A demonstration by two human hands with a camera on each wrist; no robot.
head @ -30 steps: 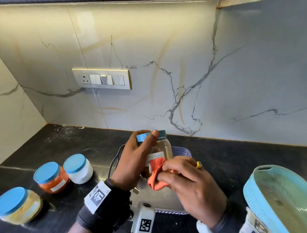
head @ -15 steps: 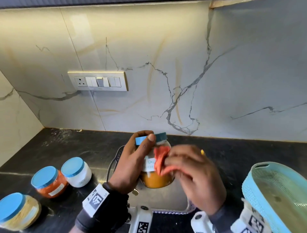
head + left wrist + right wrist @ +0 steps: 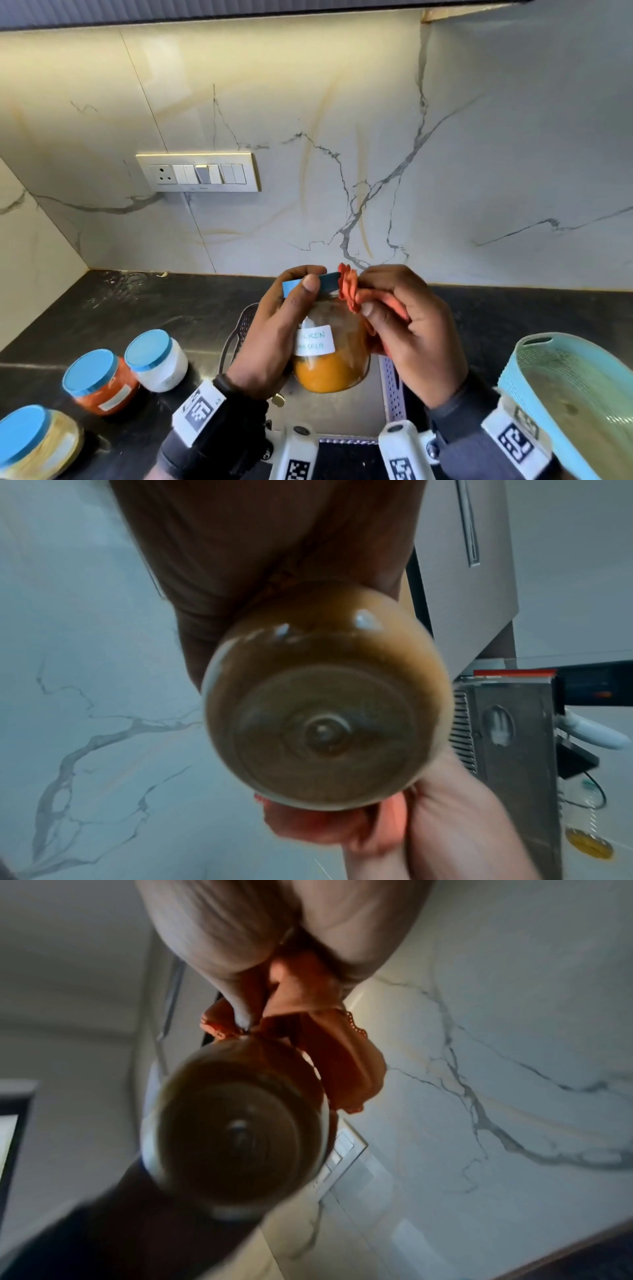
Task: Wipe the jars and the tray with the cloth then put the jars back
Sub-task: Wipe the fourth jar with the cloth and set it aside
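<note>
My left hand (image 3: 284, 329) grips a glass jar (image 3: 330, 356) of orange powder with a blue lid (image 3: 315, 282) and a white label, held upright above the counter. My right hand (image 3: 404, 329) holds a bunched orange cloth (image 3: 352, 291) against the jar's shoulder and lid edge. Both wrist views look up at the jar's round base (image 3: 325, 710) (image 3: 236, 1131), with the cloth (image 3: 329, 1053) beside it. A lilac perforated tray (image 3: 392, 387) lies on the counter under my hands, mostly hidden by them.
Three blue-lidded jars stand on the black counter at left: a white one (image 3: 157, 359), a red one (image 3: 101, 382) and a yellow one (image 3: 34, 442). A light blue basket (image 3: 579, 394) tilts at the right edge. A switch plate (image 3: 198, 173) sits on the marble wall.
The cloth has travelled up the jar from its lower side to the shoulder and lid edge. Both hands have lifted the jar slightly higher.
</note>
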